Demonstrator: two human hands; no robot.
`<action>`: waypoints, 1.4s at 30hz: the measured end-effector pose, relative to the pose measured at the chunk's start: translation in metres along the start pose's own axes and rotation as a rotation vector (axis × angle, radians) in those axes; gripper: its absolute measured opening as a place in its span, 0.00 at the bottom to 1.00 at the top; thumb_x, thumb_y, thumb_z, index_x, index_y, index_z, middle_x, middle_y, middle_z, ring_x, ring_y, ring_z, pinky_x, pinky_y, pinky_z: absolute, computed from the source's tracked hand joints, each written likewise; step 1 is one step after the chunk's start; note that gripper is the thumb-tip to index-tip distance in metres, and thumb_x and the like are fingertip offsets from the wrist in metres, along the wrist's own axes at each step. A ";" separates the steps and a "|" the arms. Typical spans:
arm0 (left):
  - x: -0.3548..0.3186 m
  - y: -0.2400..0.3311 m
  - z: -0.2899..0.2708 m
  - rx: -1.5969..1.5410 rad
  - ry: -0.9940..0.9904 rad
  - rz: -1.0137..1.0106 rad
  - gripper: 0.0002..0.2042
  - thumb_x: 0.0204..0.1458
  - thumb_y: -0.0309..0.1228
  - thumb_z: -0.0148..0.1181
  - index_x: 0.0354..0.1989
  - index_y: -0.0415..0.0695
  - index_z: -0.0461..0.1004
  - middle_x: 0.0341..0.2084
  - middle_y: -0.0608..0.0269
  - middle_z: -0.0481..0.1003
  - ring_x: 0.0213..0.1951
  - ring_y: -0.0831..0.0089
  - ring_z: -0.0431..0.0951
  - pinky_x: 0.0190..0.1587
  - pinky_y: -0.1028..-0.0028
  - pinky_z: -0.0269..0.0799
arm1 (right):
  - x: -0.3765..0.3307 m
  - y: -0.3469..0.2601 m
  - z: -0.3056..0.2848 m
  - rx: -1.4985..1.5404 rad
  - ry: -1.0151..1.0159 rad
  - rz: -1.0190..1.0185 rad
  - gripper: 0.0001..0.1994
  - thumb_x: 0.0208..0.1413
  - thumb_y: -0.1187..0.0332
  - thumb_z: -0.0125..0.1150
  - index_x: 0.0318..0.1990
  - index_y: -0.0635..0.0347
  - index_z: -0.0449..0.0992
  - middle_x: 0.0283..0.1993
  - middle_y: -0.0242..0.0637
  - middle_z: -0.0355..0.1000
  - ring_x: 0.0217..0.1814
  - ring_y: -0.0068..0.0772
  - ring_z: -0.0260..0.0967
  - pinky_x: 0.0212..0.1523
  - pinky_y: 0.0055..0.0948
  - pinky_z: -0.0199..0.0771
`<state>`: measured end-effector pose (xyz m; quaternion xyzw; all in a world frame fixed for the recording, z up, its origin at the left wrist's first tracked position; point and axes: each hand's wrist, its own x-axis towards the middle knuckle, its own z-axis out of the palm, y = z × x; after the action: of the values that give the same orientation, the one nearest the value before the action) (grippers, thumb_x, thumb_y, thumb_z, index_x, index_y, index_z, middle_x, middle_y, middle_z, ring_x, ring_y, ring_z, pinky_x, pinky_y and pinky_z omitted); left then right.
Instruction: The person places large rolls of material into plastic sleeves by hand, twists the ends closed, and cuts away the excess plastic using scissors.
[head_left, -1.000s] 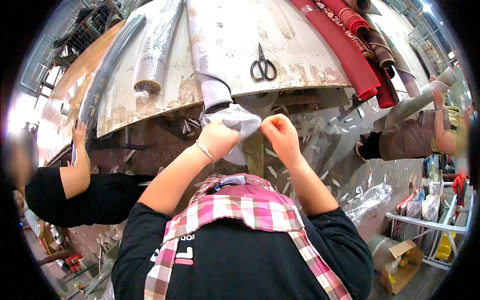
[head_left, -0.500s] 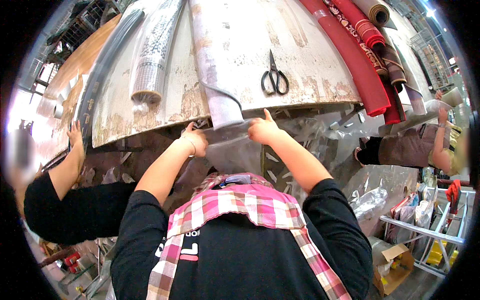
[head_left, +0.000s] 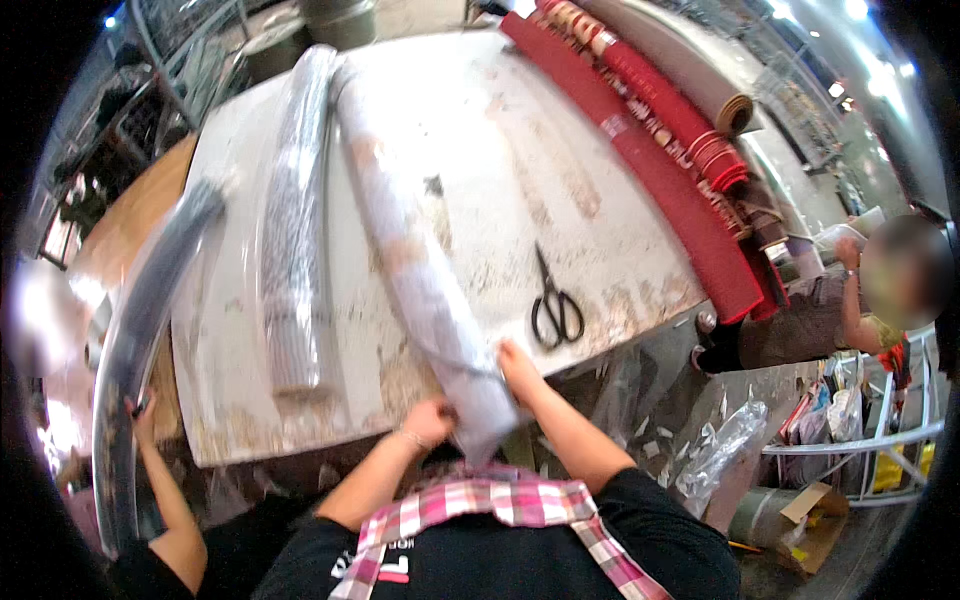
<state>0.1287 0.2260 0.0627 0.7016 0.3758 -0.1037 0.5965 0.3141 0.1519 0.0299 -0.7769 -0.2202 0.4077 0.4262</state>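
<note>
A long pale carpet roll (head_left: 400, 240), mottled grey and peach, lies on the worn white table, its near end overhanging the front edge. A thin grey cord (head_left: 455, 363) crosses it near that end. My left hand (head_left: 430, 422) is closed against the roll's left side, its fingertips partly hidden. On the right side, beside the cord, my right hand (head_left: 518, 370) is closed with fingers at the roll's edge. Black-handled scissors (head_left: 556, 312) lie to the right, blades pointing away. A plastic-wrapped grey roll (head_left: 295, 230) lies to the left.
The table (head_left: 230, 420) also bears red carpet rolls (head_left: 680, 220) on its right. At left, another person's hand (head_left: 143, 420) touches a dark wrapped roll (head_left: 150, 320). A further person (head_left: 800, 300) stands at right. Crumpled plastic (head_left: 725, 450), a carton (head_left: 810, 520) and a metal rack (head_left: 850, 445) are lower right.
My view has shifted, showing more of the table. My hands have come from the table edge to the roll's two sides. The dark roll at left has swung outward, held by the other person.
</note>
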 end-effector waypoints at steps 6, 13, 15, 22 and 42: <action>0.001 -0.023 0.055 0.558 -0.202 0.610 0.07 0.31 0.29 0.52 0.21 0.42 0.73 0.28 0.52 0.70 0.32 0.57 0.70 0.35 0.64 0.66 | -0.058 0.005 -0.109 -0.125 -0.524 0.135 0.06 0.44 0.73 0.49 0.30 0.60 0.71 0.27 0.27 0.67 0.32 0.18 0.61 0.33 0.18 0.61; 0.017 -0.008 0.024 -0.048 0.228 0.181 0.09 0.31 0.27 0.51 0.24 0.37 0.71 0.28 0.49 0.71 0.31 0.57 0.72 0.34 0.68 0.67 | -0.040 -0.020 -0.060 0.414 -0.476 0.290 0.22 0.46 0.68 0.47 0.52 0.59 0.56 0.47 0.36 0.61 0.46 0.25 0.57 0.45 0.22 0.57; 0.016 0.012 0.021 -0.016 0.134 0.231 0.10 0.32 0.28 0.51 0.25 0.36 0.71 0.28 0.49 0.72 0.32 0.57 0.72 0.34 0.69 0.66 | -0.061 -0.028 -0.036 0.136 -0.243 0.154 0.23 0.48 0.63 0.47 0.53 0.60 0.55 0.48 0.37 0.60 0.49 0.27 0.56 0.49 0.25 0.54; 0.012 0.001 0.069 -0.214 -0.771 0.231 0.12 0.32 0.19 0.49 0.29 0.37 0.73 0.30 0.61 0.73 0.35 0.74 0.70 0.40 0.78 0.63 | -0.165 0.005 -0.138 0.263 -0.454 0.392 0.30 0.46 0.54 0.52 0.52 0.65 0.55 0.50 0.36 0.58 0.50 0.25 0.53 0.50 0.26 0.54; -0.066 0.176 0.082 -0.845 -0.538 1.070 0.22 0.49 0.34 0.44 0.54 0.49 0.52 0.50 0.50 0.57 0.53 0.60 0.56 0.52 0.64 0.55 | -0.265 0.068 -0.140 0.433 0.624 -0.381 0.08 0.39 0.84 0.42 0.24 0.66 0.69 0.31 0.39 0.70 0.35 0.27 0.66 0.41 0.24 0.64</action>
<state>0.2224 0.1236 0.2135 0.4494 -0.1696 0.1870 0.8569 0.2779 -0.1348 0.1337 -0.7011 -0.1293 0.1037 0.6935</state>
